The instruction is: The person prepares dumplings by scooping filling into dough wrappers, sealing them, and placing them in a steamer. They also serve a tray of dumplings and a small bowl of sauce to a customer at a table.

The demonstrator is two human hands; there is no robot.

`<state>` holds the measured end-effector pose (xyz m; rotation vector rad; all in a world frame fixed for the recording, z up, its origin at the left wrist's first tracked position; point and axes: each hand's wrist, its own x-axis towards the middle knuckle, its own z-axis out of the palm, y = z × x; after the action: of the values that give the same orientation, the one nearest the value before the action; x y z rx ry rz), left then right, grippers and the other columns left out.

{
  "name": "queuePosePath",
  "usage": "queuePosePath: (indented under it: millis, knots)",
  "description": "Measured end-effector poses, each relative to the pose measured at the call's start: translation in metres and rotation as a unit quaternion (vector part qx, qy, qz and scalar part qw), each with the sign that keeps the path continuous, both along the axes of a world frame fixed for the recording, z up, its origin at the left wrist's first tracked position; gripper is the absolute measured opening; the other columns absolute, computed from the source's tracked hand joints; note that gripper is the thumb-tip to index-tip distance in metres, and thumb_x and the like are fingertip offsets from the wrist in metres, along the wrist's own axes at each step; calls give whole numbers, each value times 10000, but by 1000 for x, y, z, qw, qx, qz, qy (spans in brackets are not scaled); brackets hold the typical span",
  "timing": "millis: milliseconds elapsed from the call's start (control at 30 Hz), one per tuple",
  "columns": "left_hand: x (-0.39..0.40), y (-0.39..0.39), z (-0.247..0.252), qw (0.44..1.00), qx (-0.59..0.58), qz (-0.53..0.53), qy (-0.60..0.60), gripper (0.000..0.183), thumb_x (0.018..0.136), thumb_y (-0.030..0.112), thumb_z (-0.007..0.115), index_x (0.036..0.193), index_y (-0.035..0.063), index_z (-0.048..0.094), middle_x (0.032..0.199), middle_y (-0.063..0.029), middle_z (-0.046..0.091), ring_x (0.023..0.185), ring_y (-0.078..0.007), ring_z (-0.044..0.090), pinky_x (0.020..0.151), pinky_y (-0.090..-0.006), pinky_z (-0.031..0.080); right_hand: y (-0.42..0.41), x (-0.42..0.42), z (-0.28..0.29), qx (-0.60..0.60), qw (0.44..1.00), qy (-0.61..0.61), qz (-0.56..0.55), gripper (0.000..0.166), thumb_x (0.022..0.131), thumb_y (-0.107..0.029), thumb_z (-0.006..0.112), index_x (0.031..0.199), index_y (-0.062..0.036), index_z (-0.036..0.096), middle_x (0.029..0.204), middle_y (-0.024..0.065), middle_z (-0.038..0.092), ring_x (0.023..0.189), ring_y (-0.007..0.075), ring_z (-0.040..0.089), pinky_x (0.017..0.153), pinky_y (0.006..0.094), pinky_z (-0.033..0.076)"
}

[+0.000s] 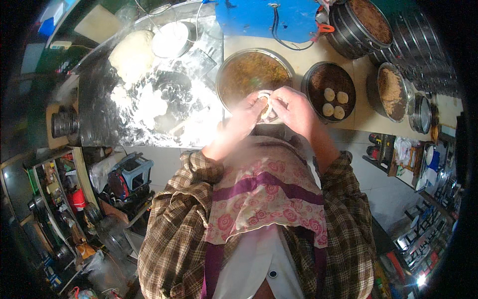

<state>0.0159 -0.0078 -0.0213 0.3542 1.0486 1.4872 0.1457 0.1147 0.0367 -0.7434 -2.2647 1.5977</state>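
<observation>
Between my two hands, in front of my apron, is a small piece of pale dough point(263, 104) with brownish filling showing in its middle. My left hand point(249, 109) cups it from the left. The fingers of my right hand point(289, 105) pinch its edge on the other side. Just beyond them lies a wide round pan point(255, 71) of yellow-brown filling. To the right, a dark round pan point(312, 89) holds several small round dough buns point(329, 94) grouped in its lower half.
A large dough mass point(130, 56) and a white round container point(170, 39) sit on the floured metal worktop point(97, 112) at left. Beyond the filling is a blue panel point(257, 18) with a cable. At right stand stacked round pans point(343, 33) and a bowl of tan crumbly material point(390, 89).
</observation>
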Motion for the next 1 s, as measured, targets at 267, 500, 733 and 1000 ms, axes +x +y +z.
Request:
queuePosePath:
  millis: [267, 500, 733, 1000]
  knots:
    - [-12, 4, 11, 998, 0, -52, 46, 403, 924, 120, 446, 1297, -11, 528, 1158, -74, 616, 974, -143, 587, 828, -290, 488, -4, -5, 8, 16, 999, 25, 19, 90, 920, -64, 625, 978, 5, 622, 884, 193, 652, 807, 303, 668, 724, 382, 516]
    - [-15, -3, 41, 991, -14, 11, -132, 326, 1003, 170, 486, 1265, -20, 523, 1130, -115, 618, 864, -186, 597, 736, -304, 514, -2, -2, 12, 67, 997, 13, 19, 83, 919, -63, 611, 966, 6, 618, 883, 182, 649, 806, 313, 665, 722, 395, 510]
    - [-8, -9, 13, 996, -51, 19, 64, 249, 1030, 168, 492, 1179, -8, 584, 1018, -69, 641, 788, -127, 572, 676, -250, 476, -7, -5, 5, 33, 999, 37, 15, 67, 915, -47, 613, 956, 5, 613, 866, 179, 643, 796, 284, 673, 718, 375, 518]
    - [-16, -3, 30, 997, -50, -44, 46, 398, 945, 163, 428, 1270, -22, 564, 1083, -57, 639, 881, -127, 588, 750, -271, 486, -8, -9, 11, 8, 998, 39, 39, 66, 923, -28, 598, 955, 30, 600, 870, 167, 645, 785, 225, 681, 713, 355, 526]
